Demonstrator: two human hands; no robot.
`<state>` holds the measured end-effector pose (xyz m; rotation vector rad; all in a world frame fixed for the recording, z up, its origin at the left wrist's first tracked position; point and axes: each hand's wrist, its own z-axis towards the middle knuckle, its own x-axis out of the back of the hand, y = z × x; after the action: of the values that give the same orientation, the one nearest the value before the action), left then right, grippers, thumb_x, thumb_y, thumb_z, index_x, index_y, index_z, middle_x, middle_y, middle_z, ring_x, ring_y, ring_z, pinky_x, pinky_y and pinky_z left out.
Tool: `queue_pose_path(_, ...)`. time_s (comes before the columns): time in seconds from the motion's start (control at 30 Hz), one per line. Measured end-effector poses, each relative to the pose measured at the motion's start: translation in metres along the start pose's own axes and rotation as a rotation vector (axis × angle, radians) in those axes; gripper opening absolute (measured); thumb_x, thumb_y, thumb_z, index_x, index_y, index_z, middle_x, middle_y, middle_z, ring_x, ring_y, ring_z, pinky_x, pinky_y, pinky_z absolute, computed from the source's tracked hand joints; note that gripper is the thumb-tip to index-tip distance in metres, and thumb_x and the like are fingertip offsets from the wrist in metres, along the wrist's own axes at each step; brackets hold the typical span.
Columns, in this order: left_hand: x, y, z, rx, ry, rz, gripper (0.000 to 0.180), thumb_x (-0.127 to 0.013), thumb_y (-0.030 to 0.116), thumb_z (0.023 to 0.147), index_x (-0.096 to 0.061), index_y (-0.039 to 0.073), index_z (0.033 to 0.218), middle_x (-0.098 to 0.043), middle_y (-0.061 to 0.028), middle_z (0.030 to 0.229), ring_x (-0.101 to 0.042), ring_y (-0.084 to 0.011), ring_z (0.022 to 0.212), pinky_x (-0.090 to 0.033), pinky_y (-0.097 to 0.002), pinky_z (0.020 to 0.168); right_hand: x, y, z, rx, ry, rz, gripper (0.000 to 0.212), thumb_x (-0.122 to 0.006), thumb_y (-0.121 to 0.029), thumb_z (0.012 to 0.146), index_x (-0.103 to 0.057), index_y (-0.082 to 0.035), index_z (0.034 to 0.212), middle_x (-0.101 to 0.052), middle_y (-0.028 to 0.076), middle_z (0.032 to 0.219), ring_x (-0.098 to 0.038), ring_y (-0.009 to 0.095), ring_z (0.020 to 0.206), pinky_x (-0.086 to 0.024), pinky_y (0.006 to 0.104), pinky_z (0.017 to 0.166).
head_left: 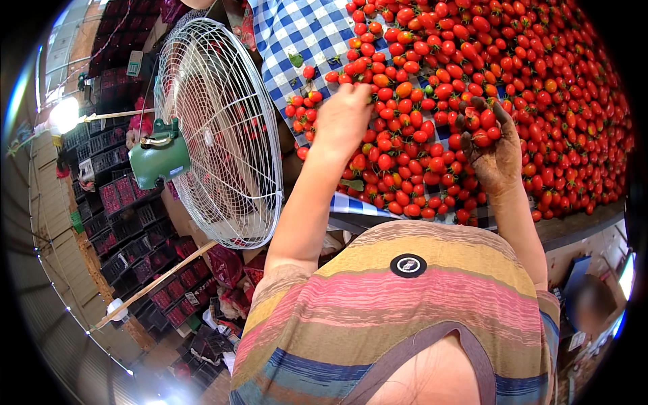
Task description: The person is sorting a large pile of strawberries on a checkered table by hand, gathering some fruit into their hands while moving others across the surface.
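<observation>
Red cherry tomatoes, many with green stems, lie spread over a blue-and-white checked cloth. Among the ones at the near left, my left hand reaches down with its fingers curled together; the fingertips are hidden, so what they hold does not show. My right hand, dark with dirt on palm and fingers, is turned up and cups several cherry tomatoes between its fingers. A thick mass of tomatoes lies to the right of it.
A large wire-caged fan with a green motor housing stands left of my left arm. Stacked dark crates and a wooden pole lie beyond it. The table's dark edge runs near my body. A person is at the lower right.
</observation>
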<state>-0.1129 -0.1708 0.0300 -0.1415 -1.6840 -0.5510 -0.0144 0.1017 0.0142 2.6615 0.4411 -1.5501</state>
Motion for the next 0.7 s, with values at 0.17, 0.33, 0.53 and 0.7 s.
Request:
queue_pose_path(0.17, 0.003, -0.001, 0.026, 0.031, 0.003, -0.356, 0.021, -0.068, 0.015, 0.091, -0.068, 0.002, 0.108, -0.072, -0.0162, 0.096, -0.071, -0.0298, 0.089, -0.055, -0.0375, 0.076, -0.004, 0.007, 0.003, 0.018, 0.085, -0.044, 0.041, -0.059, -0.033, 0.100, -0.057, -0.001, 0.126, -0.062, 0.017, 0.125, -0.064, 0.035, 0.114, -0.056, 0.0487, 0.097)
queue_pose_path(0.33, 0.027, 0.071, 0.037, -0.229, -0.075, -0.665, 0.031, -0.070, 0.023, 0.093, -0.069, 0.002, 0.115, -0.071, -0.0130, 0.105, -0.069, -0.0236, 0.097, -0.053, -0.0344, 0.083, -0.012, 0.013, 0.002, -0.018, 0.127, 0.064, 0.043, -0.055, -0.036, 0.102, -0.054, -0.004, 0.131, -0.061, 0.017, 0.129, -0.062, 0.034, 0.119, -0.054, 0.0529, 0.100)
queue_pose_path(0.53, -0.038, 0.072, 0.065, -0.165, -0.100, -0.035, 0.033, -0.071, 0.020, 0.083, -0.053, 0.005, 0.106, -0.067, -0.0168, 0.093, -0.067, -0.0376, 0.091, -0.055, -0.0484, 0.074, 0.000, -0.001, 0.005, 0.040, 0.010, 0.110, 0.042, -0.051, -0.036, 0.103, -0.056, -0.003, 0.129, -0.064, 0.017, 0.123, -0.063, 0.035, 0.118, -0.061, 0.0468, 0.088)
queue_pose_path(0.7, -0.015, 0.063, 0.072, -0.114, 0.002, -0.400, 0.026, -0.074, 0.019, 0.085, -0.066, 0.003, 0.102, -0.072, -0.0119, 0.099, -0.070, -0.0266, 0.087, -0.056, -0.0384, 0.075, -0.009, -0.008, -0.001, 0.069, -0.004, 0.091, 0.042, -0.050, -0.035, 0.104, -0.056, -0.001, 0.129, -0.061, 0.019, 0.128, -0.060, 0.036, 0.122, -0.058, 0.0499, 0.093)
